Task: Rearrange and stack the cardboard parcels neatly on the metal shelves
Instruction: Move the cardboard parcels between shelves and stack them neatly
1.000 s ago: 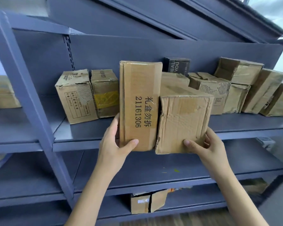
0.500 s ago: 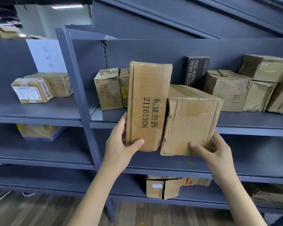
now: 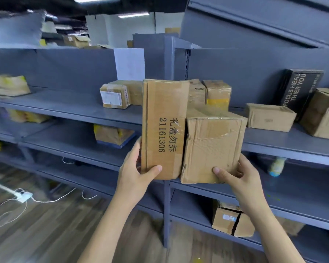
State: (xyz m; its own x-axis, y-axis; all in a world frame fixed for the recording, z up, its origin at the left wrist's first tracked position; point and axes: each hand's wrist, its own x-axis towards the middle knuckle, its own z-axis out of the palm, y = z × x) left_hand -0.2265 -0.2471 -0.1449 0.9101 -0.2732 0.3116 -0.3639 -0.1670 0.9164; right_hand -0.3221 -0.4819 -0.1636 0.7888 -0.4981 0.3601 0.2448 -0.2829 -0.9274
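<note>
At the centre of the frame we held two cardboard parcels side by side, touching, in front of the grey metal shelves (image 3: 292, 147). Our left hand (image 3: 135, 173) gripped the tall parcel (image 3: 164, 128) near its lower edge, thumb curled across the printed face and fingers (image 3: 136, 149) wrapped along its left side; the print read "21161306" beside Chinese characters. Our right hand (image 3: 239, 175) gripped the squat, creased parcel (image 3: 213, 147) at its lower right corner, thumb pressed on the front and the other fingers curled behind. Both parcels hung clear of the shelf boards, in front of the upright post (image 3: 166, 209).

Behind them, on the upper shelf, stood two small cartons (image 3: 209, 92). To the right lay a low carton (image 3: 269, 117), a black box (image 3: 300, 90) lettered "FOCUS HEAL" leaning against the back panel, and a larger carton (image 3: 323, 114) at the frame's right edge. At centre left sat a labelled parcel (image 3: 115, 96). At lower left, white cables (image 3: 51, 200) trailed over the wooden floor (image 3: 46, 234).
</note>
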